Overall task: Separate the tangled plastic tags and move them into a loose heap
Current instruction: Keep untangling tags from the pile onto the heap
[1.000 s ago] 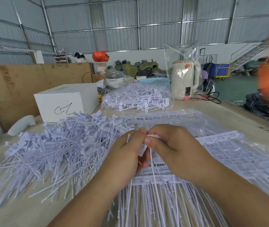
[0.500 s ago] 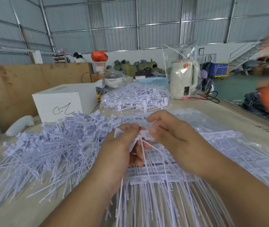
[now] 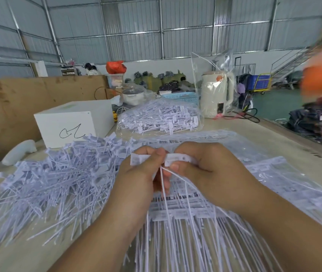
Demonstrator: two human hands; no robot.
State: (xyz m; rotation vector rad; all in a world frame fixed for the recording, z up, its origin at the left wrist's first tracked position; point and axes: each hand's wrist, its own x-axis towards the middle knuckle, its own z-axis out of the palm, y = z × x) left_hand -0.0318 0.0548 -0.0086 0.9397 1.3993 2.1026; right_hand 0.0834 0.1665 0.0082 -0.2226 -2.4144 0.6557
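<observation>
Head view shows both hands raised a little above the table [image 3: 285, 140], where a second ago they sat lower over the strips. The left hand [image 3: 140, 173] pinches one tag head [image 3: 139, 160] between thumb and fingers; the right hand [image 3: 211, 169] pinches the neighbouring tag head [image 3: 177, 159], and the two heads now stand slightly apart instead of pressed together. Thin tails hang from them down to the joined tag strips [image 3: 179, 209] below the hands. A loose heap of separated tags [image 3: 58, 179] lies to the left, much as before. Behind sit a bag of tags [image 3: 160, 118], a white box [image 3: 74, 122] with a scribble, and a bagged cream kettle [image 3: 215, 95]. Corrugated metal walls close the room.
</observation>
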